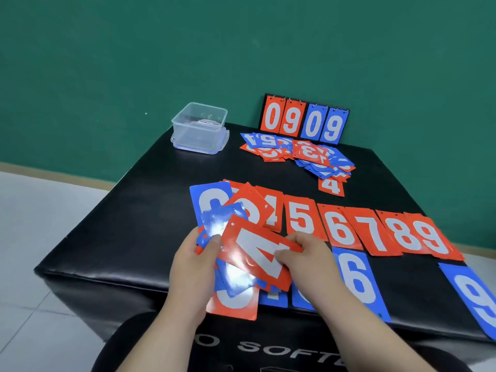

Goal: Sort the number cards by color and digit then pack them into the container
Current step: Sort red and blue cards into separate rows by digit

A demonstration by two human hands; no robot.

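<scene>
My left hand grips a fanned stack of red and blue number cards above the near edge of the black box. My right hand pinches the right edge of a red 4 card lying on top of that stack. A row of red cards showing 5, 6, 7, 8 and 9 lies to the right. Below them lie a blue 6 and a blue 9. A blue card sits at the row's left end. The clear plastic container stands at the far left.
A loose heap of red and blue cards lies at the far side of the black padded box. Behind it stands a flip scoreboard reading 09 09. A green wall rises beyond; grey floor lies to the left.
</scene>
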